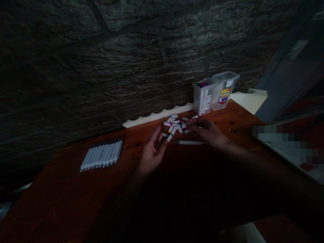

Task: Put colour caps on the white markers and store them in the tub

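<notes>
A loose pile of short white marker caps (173,129) with coloured bands lies in the middle of the wooden table. At the pile's right side, my right hand (209,132) has its fingertips pinched on a marker cap, partly hidden by the fingers. My left hand (152,152) is held just left of the pile, its fingers curved and apart. Between and below the hands lies a single white marker (191,142), its dark end pointing left. Farther left, several white markers (102,153) lie side by side in a neat row.
Behind the pile stand two clear plastic boxes; the left box (202,98) holds markers, and the right box (224,91) bears a yellow label. A pale scalloped strip (159,115) runs along the stone wall (113,67) at the back edge of the table (65,192). The scene is dim.
</notes>
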Available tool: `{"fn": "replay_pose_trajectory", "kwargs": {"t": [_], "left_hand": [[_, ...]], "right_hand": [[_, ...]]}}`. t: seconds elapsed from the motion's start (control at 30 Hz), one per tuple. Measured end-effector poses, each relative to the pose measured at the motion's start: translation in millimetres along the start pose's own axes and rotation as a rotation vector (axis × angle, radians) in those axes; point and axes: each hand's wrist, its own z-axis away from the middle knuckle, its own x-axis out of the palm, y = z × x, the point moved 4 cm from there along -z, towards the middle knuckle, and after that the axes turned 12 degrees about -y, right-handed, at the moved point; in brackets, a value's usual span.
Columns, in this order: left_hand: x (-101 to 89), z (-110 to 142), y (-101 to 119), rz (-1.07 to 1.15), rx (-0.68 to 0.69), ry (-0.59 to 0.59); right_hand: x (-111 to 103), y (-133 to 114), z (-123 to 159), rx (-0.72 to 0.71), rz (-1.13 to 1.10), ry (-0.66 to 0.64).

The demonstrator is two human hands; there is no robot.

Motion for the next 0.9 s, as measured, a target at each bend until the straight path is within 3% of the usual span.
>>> {"fn": "replay_pose_trajectory", "kwargs": {"t": [0.1, 0.23, 0.47, 0.6, 0.77, 0.9], "left_hand": [[0.1, 2, 10, -0.216, 0.118, 0.022], [-0.9, 5, 28, -0.432, 0.219, 0.057], [3.8, 5, 31, -0.481, 0.313, -0.024], [2.4, 4, 29, -0.487, 0.266, -0.018], [-5.1, 1, 24, -0.586, 0.115, 0.051], [-8.5, 0, 22, -0.609, 0.100, 0.066]], "right_hand": [[4, -2, 1, -0.135, 0.156, -0.049], [21, -3, 8, -0.279, 0.240, -0.232], [36, -8, 16, -0.333, 0.255, -0.346], [25, -10, 13, -0.342, 0.378, -0.341], [10, -6, 9, -0.296, 1.017, -0.336], [11, -8, 11, -0.328, 1.114, -0.422]]}}
